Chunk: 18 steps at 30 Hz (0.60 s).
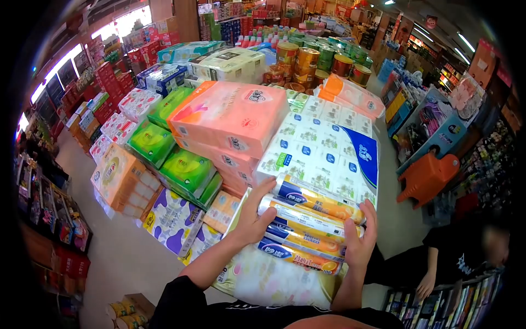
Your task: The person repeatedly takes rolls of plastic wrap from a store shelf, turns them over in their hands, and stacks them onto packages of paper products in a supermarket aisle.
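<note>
Several yellow-and-blue printed rolls of plastic bags (pixel 307 233) lie side by side in a stack in front of me. My left hand (pixel 255 214) presses their left ends, fingers on the top roll and thumb on a lower one. Against the right ends is my right hand (pixel 360 236), its fingers bent around the upper roll. Both hands are closed on the group, squeezing it from the two sides. Behind the rolls and touching them is a large white-and-blue pack of tissue rolls (pixel 323 148). A pale flowered pack (pixel 274 277) lies below them, nearest my body.
Left of my hands stand pink tissue packs (pixel 230 112) and green tissue packs (pixel 186 167). Cans (pixel 307 60) are piled at the back. An orange plastic stool (pixel 427 175) stands across the right aisle. Another person (pixel 460 252) is at a shelf on the lower right.
</note>
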Available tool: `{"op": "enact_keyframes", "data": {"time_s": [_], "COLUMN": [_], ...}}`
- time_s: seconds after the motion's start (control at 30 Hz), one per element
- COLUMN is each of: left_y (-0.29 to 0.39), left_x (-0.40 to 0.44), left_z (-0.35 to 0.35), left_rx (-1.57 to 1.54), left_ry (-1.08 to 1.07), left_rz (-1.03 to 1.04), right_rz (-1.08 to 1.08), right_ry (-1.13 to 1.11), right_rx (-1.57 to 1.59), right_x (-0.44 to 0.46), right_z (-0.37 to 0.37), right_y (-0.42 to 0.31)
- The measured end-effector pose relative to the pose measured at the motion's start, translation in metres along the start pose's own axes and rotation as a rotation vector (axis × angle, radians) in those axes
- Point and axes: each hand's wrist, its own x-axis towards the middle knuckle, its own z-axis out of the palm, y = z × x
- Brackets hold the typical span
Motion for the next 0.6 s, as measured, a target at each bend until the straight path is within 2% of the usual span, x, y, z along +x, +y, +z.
{"op": "enact_keyframes", "data": {"time_s": [0.07, 0.2, 0.33, 0.53, 0.6], "left_y": [0.001, -0.003, -0.009, -0.02, -0.019], "left_x": [-0.001, -0.005, -0.007, -0.01, -0.011], "left_z": [-0.001, 0.0, 0.005, 0.003, 0.001], "left_rx": [0.145, 0.196, 0.01, 0.031, 0.018], "left_ry": [0.046, 0.115, 0.105, 0.125, 0.101], "left_rz": [0.078, 0.177, 0.231, 0.414, 0.376], "right_rz": [0.001, 0.005, -0.001, 0.001, 0.039], "right_ry": [0.0, -0.015, -0.033, 0.0, 0.012], "right_rx": [0.014, 0.01, 0.003, 0.038, 0.028], "right_x": [-0.001, -0.002, -0.002, -0.004, -0.003], "right_z": [0.001, 0.0, -0.002, 0.001, 0.0], "right_y": [0.001, 0.002, 0.002, 0.003, -0.007]}}
